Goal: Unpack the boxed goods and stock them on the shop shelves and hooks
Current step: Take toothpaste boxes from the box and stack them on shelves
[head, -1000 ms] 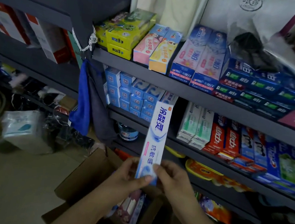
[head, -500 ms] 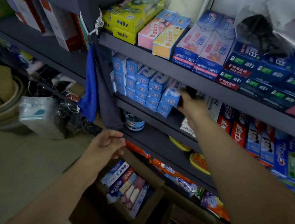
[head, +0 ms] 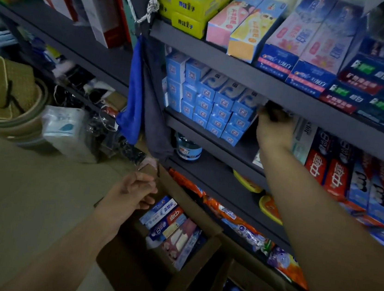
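My right hand [head: 274, 128] reaches deep into the middle shelf [head: 211, 135], beside the stacked blue toothpaste boxes [head: 217, 107]; its fingers vanish under the shelf edge above, so I cannot tell whether it grips anything. My left hand [head: 132, 193] hangs loosely curled and empty over the open cardboard box [head: 169, 285] on the floor. Several toothpaste cartons [head: 171, 225] lie inside that box, not yet unpacked. The shelves look largely stocked, so I judge the task well along, not finished.
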`<state>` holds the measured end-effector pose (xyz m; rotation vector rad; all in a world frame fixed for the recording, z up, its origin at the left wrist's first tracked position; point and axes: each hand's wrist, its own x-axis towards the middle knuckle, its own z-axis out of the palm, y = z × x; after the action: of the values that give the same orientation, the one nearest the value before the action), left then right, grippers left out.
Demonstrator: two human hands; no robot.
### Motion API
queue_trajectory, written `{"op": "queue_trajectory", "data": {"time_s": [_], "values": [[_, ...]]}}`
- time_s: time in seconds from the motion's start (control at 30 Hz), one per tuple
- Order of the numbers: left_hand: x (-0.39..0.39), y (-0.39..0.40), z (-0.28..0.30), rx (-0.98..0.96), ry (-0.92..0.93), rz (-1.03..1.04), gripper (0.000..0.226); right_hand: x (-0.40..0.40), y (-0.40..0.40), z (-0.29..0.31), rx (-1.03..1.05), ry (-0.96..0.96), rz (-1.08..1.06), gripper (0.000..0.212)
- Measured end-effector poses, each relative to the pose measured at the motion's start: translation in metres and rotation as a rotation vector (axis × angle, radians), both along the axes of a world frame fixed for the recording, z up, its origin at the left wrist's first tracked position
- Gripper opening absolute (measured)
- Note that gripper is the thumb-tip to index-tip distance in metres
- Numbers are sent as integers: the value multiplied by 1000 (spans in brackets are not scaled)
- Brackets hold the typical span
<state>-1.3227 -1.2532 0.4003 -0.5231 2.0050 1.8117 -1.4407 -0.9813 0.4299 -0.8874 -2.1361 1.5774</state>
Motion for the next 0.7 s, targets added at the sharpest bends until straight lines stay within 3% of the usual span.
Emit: {"op": "queue_trajectory", "data": {"time_s": [0.13,0.37,0.43,0.5,0.7], "values": [[2,-11,-22,-69,-28,-20,15,80,-33,-34,40,30,189,19],[21,-48,-96,-192,-184,-67,9,186,-86,-142,-38,-534,465,17],[26,-55,-131,-194,-248,-109,9,199,-102,-174,-122,-640,491,8],[26,-62,-170,-197,-311,-160,8,207,-120,-217,-178,-715,505,12],[4,-88,-317,-257,-374,-256,10,195,-177,-377,-153,-854,504,12]]}}
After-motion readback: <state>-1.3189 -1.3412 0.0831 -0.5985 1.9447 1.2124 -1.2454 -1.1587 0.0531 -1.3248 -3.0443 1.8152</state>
